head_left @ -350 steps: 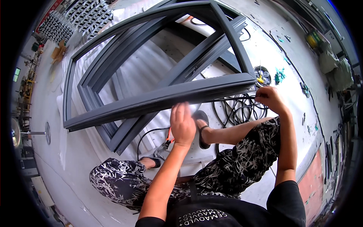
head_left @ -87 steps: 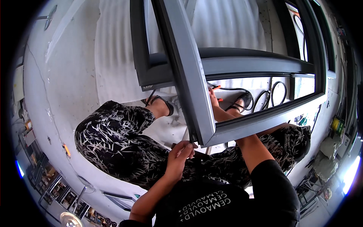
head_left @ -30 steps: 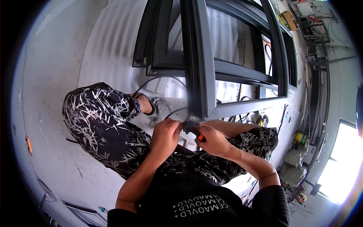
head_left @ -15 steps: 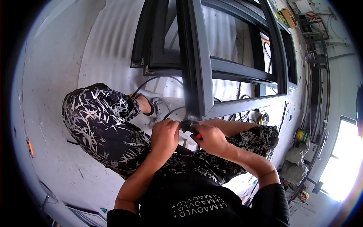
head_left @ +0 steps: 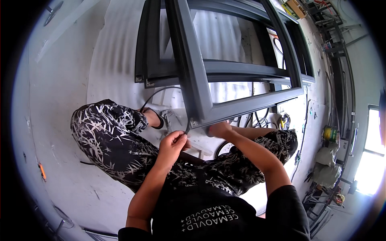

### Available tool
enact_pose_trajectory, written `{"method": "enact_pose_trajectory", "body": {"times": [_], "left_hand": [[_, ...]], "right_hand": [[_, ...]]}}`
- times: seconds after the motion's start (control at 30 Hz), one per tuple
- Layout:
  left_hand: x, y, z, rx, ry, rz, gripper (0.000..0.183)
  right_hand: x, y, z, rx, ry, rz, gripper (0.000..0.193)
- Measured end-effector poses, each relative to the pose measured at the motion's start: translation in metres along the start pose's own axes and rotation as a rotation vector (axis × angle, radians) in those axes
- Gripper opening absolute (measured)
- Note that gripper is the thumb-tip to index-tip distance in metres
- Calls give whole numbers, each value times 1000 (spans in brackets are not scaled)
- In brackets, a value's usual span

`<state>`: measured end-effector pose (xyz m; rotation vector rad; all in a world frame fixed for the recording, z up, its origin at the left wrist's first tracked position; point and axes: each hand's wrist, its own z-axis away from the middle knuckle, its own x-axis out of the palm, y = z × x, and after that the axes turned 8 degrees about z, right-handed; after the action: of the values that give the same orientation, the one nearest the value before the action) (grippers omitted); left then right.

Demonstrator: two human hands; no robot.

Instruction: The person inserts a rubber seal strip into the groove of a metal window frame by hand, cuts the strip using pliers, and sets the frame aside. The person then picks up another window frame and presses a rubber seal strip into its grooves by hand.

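A dark grey window frame reaches toward me, its near corner above my lap. Just left of that corner, my left hand is closed, thumb against fingers, on a thin black sealing strip that runs up to the frame's end. Beneath the near rail, my right hand looks curled, its fingers partly hidden by the rail. A small reddish spot shows beside it, but what it holds cannot be made out. Behind the corner, a black strip loop arcs toward my foot.
More dark frames are stacked behind the near one. Black coils lie under it at right. An orange-handled tool is on the floor at far left. Racks and a green-yellow spool stand along the right wall.
My right hand, which held a black tool with an orange part at the frame corner, has moved away, beneath the rail. My left hand stays near the corner. The view has shifted slightly.
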<state>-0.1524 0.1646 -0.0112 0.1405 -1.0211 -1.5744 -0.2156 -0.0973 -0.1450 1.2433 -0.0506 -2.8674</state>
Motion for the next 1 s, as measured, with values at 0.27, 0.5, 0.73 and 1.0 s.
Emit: {"method": "enact_pose_trajectory", "body": {"times": [0.27,0.5,0.73,1.0], "left_hand": [[23,-3,4,-155,13,460,14],[34,-14,-3,-42,154,508,15],[14,-4,-19,240,275,14,26],[22,11,-40,217,205,20,21]], "right_hand": [[-85,-6,17,30,265,273,36],[-60,-48,94,-419,-74,-1441,40],[-79,-76,121,-71,291,-1591,30],[-79,-68,118,-122,343,-1395,22]]}}
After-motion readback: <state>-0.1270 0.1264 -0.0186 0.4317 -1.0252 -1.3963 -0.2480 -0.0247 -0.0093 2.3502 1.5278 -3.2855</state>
